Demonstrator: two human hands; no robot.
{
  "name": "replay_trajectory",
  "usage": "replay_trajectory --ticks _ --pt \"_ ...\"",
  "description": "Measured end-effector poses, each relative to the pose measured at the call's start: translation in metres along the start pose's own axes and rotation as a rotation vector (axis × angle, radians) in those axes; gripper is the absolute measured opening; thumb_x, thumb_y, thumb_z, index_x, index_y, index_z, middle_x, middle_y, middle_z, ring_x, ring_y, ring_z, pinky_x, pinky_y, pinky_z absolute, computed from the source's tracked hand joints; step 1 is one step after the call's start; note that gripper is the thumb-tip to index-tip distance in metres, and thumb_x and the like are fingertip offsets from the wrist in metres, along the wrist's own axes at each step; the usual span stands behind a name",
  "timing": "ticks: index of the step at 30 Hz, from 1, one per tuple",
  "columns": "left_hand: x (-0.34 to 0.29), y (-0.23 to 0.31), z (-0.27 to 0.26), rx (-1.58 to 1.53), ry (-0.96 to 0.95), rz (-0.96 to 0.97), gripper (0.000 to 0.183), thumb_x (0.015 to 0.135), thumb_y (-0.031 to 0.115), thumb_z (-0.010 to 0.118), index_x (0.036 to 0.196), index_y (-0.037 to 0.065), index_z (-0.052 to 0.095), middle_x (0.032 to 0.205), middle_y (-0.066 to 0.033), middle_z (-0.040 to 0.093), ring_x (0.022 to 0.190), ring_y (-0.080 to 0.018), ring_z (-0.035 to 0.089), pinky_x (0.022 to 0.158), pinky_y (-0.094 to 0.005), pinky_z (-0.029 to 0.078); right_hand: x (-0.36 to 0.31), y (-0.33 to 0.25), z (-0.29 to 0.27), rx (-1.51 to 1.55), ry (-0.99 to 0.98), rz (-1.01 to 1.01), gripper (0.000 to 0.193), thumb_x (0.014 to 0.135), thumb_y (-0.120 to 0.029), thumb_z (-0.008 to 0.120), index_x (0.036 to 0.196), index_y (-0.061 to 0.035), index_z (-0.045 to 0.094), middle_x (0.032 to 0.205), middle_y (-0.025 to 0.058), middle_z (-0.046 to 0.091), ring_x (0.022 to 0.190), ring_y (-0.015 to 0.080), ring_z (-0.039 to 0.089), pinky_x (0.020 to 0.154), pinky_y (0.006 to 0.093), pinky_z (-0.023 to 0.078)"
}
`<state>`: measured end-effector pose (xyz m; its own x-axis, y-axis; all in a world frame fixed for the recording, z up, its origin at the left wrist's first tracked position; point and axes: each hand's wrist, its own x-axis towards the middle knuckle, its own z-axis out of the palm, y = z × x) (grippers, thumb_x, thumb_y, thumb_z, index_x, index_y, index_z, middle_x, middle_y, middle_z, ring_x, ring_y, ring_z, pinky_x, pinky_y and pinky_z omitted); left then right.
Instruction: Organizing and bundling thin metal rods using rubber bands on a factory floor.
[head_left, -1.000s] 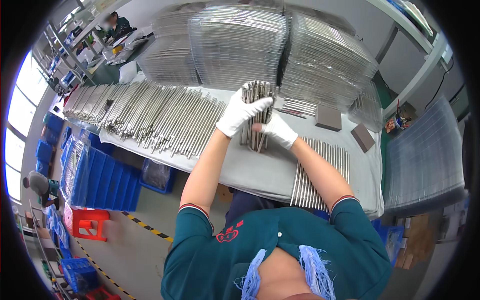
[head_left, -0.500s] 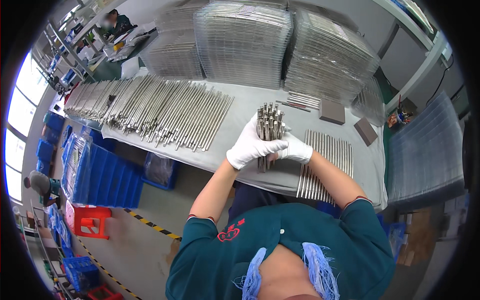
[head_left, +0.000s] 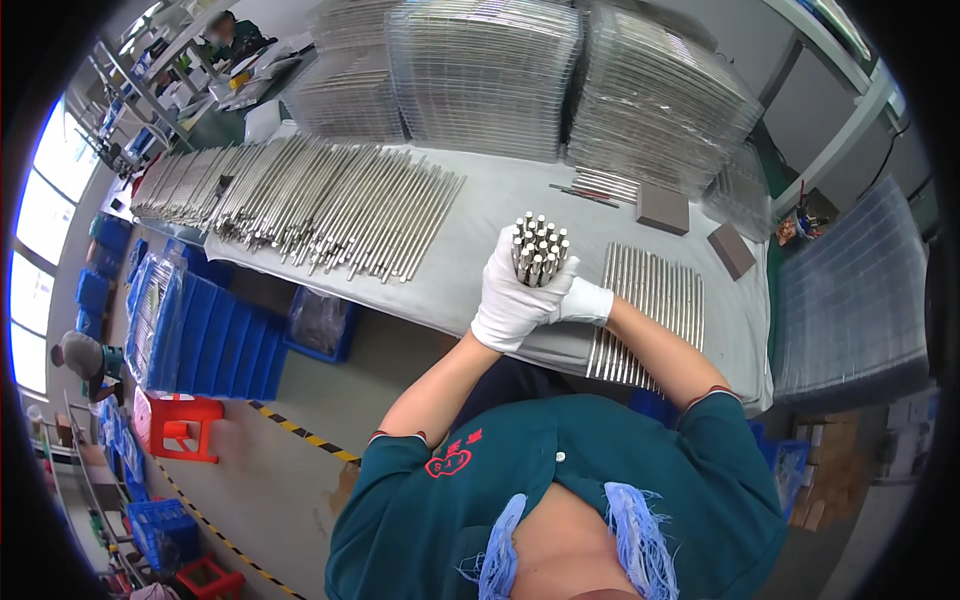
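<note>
A bundle of shiny metal rods (head_left: 540, 245) is gripped between my two white-gloved hands, its round ends tilted up toward me. My left hand (head_left: 510, 298) wraps the bundle from the left and front. On the right, my right hand (head_left: 582, 299) closes round it, its fingers partly hidden behind the left hand and the rods. Beside my right forearm lies a row of rods (head_left: 655, 300), side by side on the grey-white table cover (head_left: 470, 225). A long, dense spread of similar rods (head_left: 330, 205) covers the left part of the table.
Tall stacks of clear plastic trays (head_left: 485, 80) line the table's back. Two brown blocks, one a larger block (head_left: 663, 209), lie at the right near a few thin rods (head_left: 588, 196). Blue bins (head_left: 225, 340) and a red stool (head_left: 185, 428) stand on the floor at left. Another person sits far left.
The bundle has tipped so its ends face me more directly. My left hand has turned and slid round the bundle's front, covering more of the rods' sides.
</note>
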<state>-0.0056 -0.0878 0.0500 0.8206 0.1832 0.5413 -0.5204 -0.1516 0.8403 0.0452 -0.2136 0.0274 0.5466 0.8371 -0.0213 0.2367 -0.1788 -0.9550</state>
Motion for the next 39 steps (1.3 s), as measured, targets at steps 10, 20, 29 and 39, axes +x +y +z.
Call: replay_trajectory --ticks 10,20,29,39 --pt "-0.006 -0.002 -0.001 -0.057 -0.048 -0.07 0.047 0.071 0.01 0.075 0.106 0.003 0.046 0.09 -0.0048 0.064 0.08 -0.0108 0.062 0.071 -0.0255 0.05 -0.079 -0.023 -0.007 0.534 0.503 -0.035 0.038 0.087 -0.037 0.057 0.102 -0.0029 0.05 0.099 0.0113 0.059 0.097 0.0219 0.058 0.089 0.0364 0.045" --pt "-0.017 0.016 -0.005 0.0 -0.147 0.032 0.053 0.066 0.016 0.079 0.108 0.005 0.048 0.084 -0.0061 0.061 0.073 -0.0183 0.062 0.067 -0.0295 0.05 -0.041 0.003 0.058 1.476 -0.029 0.384 0.077 0.083 -0.067 0.033 0.128 -0.0049 0.041 0.109 0.0084 0.059 0.105 0.0242 0.056 0.092 0.0402 0.044" --pt "-0.024 0.0 -0.01 0.501 -0.394 0.78 0.044 0.062 0.02 0.066 0.104 0.008 0.056 0.085 -0.0085 0.059 0.088 -0.0283 0.059 0.076 -0.0468 0.045 0.004 -0.009 0.013 1.555 0.251 0.4 0.024 0.085 -0.023 0.055 0.096 -0.0021 0.058 0.078 0.0097 0.062 0.068 0.0175 0.059 0.067 0.0279 0.051" --pt "0.029 0.003 -0.03 0.03 -0.19 0.024 0.071 0.07 0.025 0.073 0.13 0.002 0.04 0.13 -0.0218 0.042 0.12 -0.0341 0.043 0.102 -0.038 0.032 0.019 -0.032 -0.014 0.223 0.443 -0.31 0.056 0.07 -0.017 0.075 0.116 -0.0024 0.047 0.094 0.0032 0.058 0.085 0.0111 0.054 0.078 0.0269 0.046"
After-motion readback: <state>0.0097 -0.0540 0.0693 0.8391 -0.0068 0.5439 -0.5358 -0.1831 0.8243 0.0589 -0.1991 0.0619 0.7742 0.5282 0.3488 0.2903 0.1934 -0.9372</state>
